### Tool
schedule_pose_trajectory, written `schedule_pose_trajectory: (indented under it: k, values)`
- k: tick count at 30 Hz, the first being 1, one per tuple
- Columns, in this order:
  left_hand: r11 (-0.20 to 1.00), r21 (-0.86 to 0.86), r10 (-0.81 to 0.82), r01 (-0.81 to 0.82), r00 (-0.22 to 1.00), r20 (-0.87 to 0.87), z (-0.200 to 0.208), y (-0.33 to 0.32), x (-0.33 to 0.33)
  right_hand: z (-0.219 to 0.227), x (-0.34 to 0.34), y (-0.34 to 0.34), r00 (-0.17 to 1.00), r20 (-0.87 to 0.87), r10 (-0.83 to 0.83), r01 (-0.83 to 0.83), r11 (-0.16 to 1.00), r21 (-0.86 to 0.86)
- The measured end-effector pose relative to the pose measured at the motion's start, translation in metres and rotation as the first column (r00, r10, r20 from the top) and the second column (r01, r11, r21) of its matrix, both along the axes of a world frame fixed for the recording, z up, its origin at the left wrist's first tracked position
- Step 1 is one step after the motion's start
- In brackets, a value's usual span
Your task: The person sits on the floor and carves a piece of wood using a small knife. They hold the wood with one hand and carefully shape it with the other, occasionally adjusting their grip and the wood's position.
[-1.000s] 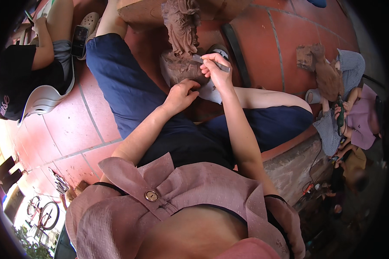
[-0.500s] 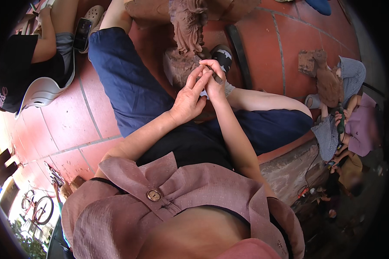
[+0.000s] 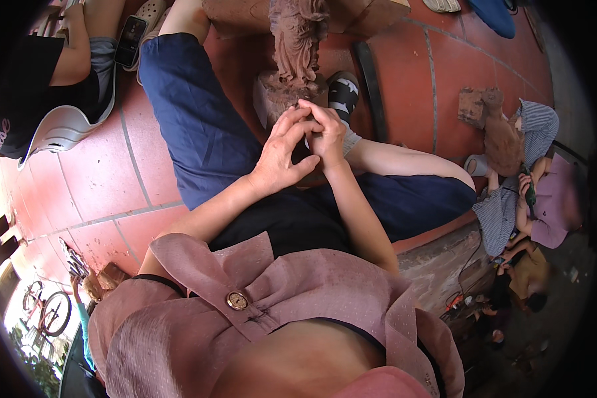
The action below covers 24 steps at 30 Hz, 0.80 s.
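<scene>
Between my legs stands a carved reddish-brown figure (image 3: 300,40) with drapery folds, on a rough block base (image 3: 272,96). My right hand (image 3: 328,132) is curled close to the foot of the carving. A dark narrow carving tool, seen in this hand a moment earlier, is now hidden by the fingers. My left hand (image 3: 282,154) reaches across from the left, its bent fingers meeting the right hand's fingers and its thumb spread apart. Whether the left fingertips touch the tool is hidden.
A brown block (image 3: 365,16) lies behind the figure. A dark curved strip (image 3: 370,89) runs beside my shoe (image 3: 343,96). At the right, another person holds a green tool (image 3: 529,189) near a brown carving (image 3: 502,142). A person in a cap (image 3: 63,136) sits at the left, with a phone (image 3: 130,41) close by.
The tool that stuck out of my right hand is now hidden. My left thumb stands farther from its fingers. The view has shifted slightly, showing more of the figure's base.
</scene>
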State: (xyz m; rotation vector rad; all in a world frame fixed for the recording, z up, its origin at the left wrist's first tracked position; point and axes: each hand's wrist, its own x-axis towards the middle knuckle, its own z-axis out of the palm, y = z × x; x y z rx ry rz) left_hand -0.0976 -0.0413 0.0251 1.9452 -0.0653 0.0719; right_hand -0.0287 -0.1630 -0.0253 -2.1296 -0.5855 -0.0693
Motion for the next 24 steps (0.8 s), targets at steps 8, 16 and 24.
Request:
schedule_pose_trajectory:
  k: [8, 16, 24]
  values:
    - [0.99, 0.138, 0.03, -0.028, 0.999, -0.013, 0.0, 0.014, 0.014, 0.008, 0.028, 0.018, 0.989, 0.104, 0.108, -0.109, 0.994, 0.0]
    - [0.977, 0.211, -0.018, 0.021, 1.0, -0.016, -0.008, 0.022, 0.0, -0.005, 0.022, 0.021, 0.979, 0.171, 0.114, -0.106, 0.993, -0.054]
    - [0.954, 0.296, -0.03, 0.055, 0.996, -0.089, 0.003, 0.012, -0.009, -0.008, 0.021, 0.027, 0.976, 0.214, 0.043, -0.038, 0.999, -0.025]
